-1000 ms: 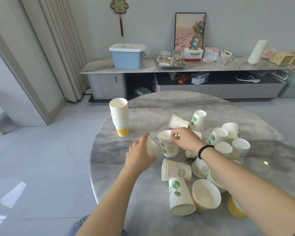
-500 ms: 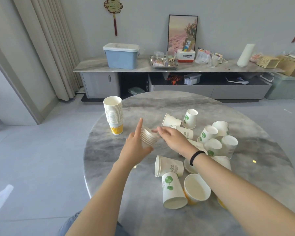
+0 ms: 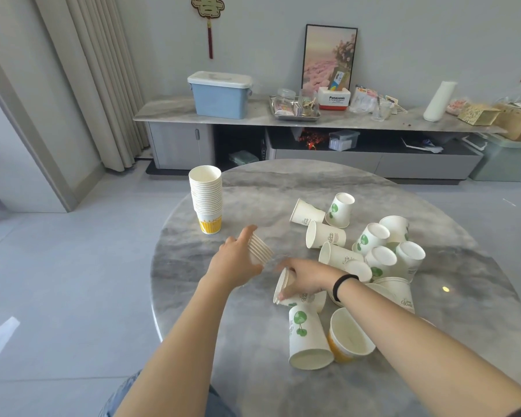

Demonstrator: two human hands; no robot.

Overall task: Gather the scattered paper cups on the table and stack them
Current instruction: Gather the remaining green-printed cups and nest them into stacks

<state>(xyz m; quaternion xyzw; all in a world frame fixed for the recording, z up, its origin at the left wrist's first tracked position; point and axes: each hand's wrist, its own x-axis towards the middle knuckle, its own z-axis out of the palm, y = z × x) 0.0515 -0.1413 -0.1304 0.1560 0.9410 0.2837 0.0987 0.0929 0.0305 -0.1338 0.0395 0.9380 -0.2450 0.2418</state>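
The right hand [image 3: 306, 279] has dropped from the small stack [image 3: 260, 249] to a cup [image 3: 286, 288] lying on its side on the surface [image 3: 283, 188], fingers curled around it. The left hand [image 3: 238, 260] grips that small stack, near the tall stack [image 3: 206, 198].
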